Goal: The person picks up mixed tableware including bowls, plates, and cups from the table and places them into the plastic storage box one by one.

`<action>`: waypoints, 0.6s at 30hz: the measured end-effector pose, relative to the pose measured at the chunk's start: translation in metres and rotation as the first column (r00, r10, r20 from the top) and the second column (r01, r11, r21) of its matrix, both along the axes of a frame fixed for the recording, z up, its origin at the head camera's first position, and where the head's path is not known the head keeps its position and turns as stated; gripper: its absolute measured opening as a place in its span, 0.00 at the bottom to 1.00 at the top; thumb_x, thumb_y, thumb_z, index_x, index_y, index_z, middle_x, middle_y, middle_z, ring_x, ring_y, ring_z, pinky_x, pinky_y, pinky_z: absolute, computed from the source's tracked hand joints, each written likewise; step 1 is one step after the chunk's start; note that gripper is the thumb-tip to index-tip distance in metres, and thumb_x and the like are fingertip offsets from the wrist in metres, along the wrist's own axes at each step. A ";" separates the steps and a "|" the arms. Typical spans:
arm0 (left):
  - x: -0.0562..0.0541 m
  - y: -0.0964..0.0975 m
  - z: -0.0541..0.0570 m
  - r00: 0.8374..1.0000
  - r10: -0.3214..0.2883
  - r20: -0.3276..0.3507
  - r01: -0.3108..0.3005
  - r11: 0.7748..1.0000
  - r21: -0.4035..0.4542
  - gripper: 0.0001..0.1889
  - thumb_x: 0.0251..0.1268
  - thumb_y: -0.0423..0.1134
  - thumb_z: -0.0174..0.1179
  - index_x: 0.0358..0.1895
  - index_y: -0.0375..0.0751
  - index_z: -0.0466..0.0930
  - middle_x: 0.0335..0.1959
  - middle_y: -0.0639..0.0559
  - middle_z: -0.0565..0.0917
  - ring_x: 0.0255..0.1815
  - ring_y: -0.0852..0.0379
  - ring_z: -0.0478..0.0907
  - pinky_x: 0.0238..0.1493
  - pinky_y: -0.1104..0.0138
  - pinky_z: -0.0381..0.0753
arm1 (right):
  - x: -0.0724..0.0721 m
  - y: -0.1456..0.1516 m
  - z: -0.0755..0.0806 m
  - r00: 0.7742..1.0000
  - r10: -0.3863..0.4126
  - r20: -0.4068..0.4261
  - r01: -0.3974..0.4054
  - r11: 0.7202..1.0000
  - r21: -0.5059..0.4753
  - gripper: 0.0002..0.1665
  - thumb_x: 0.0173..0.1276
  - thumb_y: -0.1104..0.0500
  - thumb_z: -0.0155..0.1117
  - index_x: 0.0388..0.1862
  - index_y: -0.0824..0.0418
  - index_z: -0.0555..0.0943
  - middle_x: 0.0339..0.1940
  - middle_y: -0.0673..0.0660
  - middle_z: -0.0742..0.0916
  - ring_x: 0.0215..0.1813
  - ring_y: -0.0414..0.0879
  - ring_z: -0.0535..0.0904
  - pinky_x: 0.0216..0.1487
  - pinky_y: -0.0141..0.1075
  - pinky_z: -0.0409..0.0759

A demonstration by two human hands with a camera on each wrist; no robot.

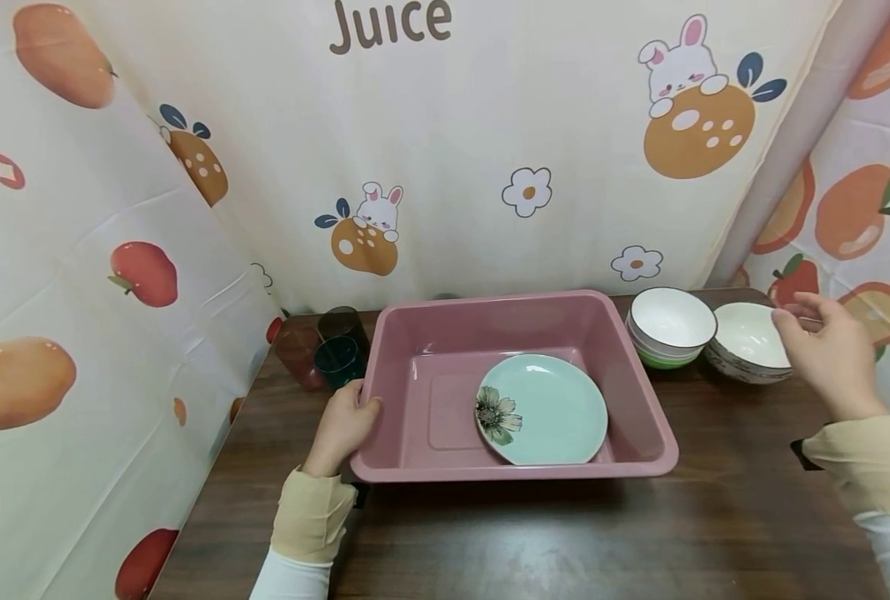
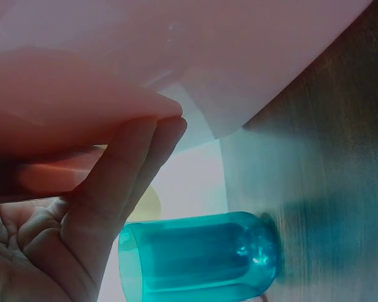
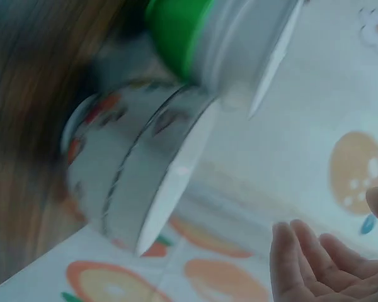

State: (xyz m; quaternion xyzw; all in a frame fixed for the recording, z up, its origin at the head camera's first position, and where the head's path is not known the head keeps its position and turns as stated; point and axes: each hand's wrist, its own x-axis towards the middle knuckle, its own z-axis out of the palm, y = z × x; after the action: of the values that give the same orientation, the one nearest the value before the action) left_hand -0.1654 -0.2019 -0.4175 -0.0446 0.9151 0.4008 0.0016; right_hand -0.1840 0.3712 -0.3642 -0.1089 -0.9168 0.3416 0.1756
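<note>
My left hand (image 1: pixel 342 427) grips the left rim of a pink plastic basin (image 1: pixel 422 329), thumb on the rim and fingers beneath it, as the left wrist view shows. Inside the basin, toward its right side, lies a pale green plate (image 1: pixel 553 408) with a dark flower print. My right hand (image 1: pixel 833 354) holds nothing and hovers just right of a stack of patterned bowls (image 1: pixel 748 337), its fingers loosely bent. In the right wrist view, these bowls (image 3: pixel 138 157) stand apart from the fingertips (image 3: pixel 282 236).
A second bowl stack (image 1: pixel 672 321), white with a green one at the bottom, stands between basin and patterned bowls. Left of the basin are a teal cup (image 1: pixel 337 360), a dark cup (image 1: pixel 343 321) and a reddish cup (image 1: pixel 298 354). Printed cloth (image 1: pixel 445 133) hangs behind the wooden table (image 1: pixel 505 542).
</note>
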 end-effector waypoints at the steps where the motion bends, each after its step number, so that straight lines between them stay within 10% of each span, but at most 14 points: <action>1: 0.000 0.000 0.000 1.000 -0.001 -0.003 0.001 1.000 -0.003 0.18 0.68 0.37 0.54 0.55 0.30 0.75 0.43 0.37 0.84 0.38 0.49 0.81 0.44 0.54 0.82 | -0.002 0.004 -0.001 1.000 -0.021 0.015 0.021 1.000 0.008 0.37 0.73 0.46 0.49 0.71 0.71 0.65 0.60 0.69 0.81 0.31 0.10 0.56 0.33 0.21 0.61; 5: 0.000 0.001 0.001 1.000 -0.004 -0.016 0.004 1.000 -0.014 0.18 0.67 0.37 0.54 0.55 0.29 0.76 0.43 0.36 0.84 0.38 0.49 0.81 0.44 0.53 0.82 | -0.007 0.016 -0.005 0.994 -0.077 0.072 0.075 0.997 0.028 0.39 0.74 0.46 0.46 0.71 0.75 0.62 0.61 0.80 0.75 0.43 0.37 0.77 0.36 0.25 0.59; 8: 0.000 0.001 0.001 1.000 -0.001 -0.016 0.001 1.000 -0.014 0.18 0.67 0.37 0.54 0.55 0.29 0.76 0.44 0.36 0.84 0.39 0.48 0.81 0.45 0.53 0.82 | -0.009 0.023 -0.009 0.991 -0.088 0.104 0.082 0.995 0.056 0.39 0.74 0.48 0.45 0.71 0.78 0.59 0.62 0.82 0.72 0.58 0.70 0.71 0.45 0.40 0.69; 12: 0.000 0.002 0.001 1.000 0.000 -0.007 0.000 1.000 -0.010 0.18 0.68 0.37 0.54 0.56 0.29 0.75 0.45 0.36 0.84 0.39 0.48 0.81 0.46 0.52 0.82 | -0.009 0.030 -0.016 0.986 -0.091 0.143 0.081 0.994 0.076 0.40 0.73 0.51 0.44 0.71 0.81 0.54 0.63 0.84 0.69 0.62 0.77 0.65 0.59 0.64 0.63; 18: 0.002 0.002 0.001 1.000 0.006 0.001 -0.006 1.000 -0.009 0.18 0.68 0.37 0.54 0.56 0.30 0.75 0.45 0.36 0.84 0.39 0.48 0.81 0.45 0.53 0.82 | -0.012 0.038 -0.027 0.973 -0.124 0.193 0.103 0.988 0.114 0.42 0.69 0.52 0.44 0.68 0.85 0.54 0.59 0.85 0.71 0.61 0.78 0.65 0.60 0.64 0.63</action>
State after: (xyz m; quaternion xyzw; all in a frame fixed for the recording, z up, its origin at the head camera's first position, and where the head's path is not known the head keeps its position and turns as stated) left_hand -0.1637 -0.2003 -0.4161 -0.0477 0.9167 0.3967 0.0007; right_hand -0.1960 0.4097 -0.3916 -0.1858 -0.9385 0.2703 0.1073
